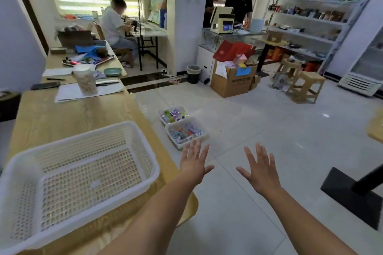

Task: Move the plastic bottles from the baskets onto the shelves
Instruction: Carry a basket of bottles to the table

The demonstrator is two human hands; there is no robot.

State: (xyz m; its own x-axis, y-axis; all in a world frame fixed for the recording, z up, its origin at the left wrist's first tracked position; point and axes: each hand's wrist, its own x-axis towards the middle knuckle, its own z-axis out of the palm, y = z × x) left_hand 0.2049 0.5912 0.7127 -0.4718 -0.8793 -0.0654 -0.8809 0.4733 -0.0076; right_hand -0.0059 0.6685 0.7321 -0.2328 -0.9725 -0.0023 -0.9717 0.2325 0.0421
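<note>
Both hands are empty, and nothing is gripped. The left hand [193,163] and right hand [259,170] reach forward at arm's length, palms down, fingers straight and spread, thumbs pointing toward each other, with a gap between them. The pose looks like the opening of a reach rather than a hold.

The plastic bottles [184,131] lie jumbled in 2 small white baskets on the floor, just off the right edge of the wooden table [72,114]. The near basket [172,141] sits right beyond the left fingertips in this view, and the far basket [162,119] touches it corner to corner. Set low and side by side, they can probably be emptied 1 after the other without shifting position.

A larger perforated basket [91,174] stands bare at the table's near right corner, so it seems to need no work. The shelves [310,18] stand against the far wall, well apart from the baskets. Each load will therefore mean a walk across the tiles, and no bottle has yet been lifted.
</note>
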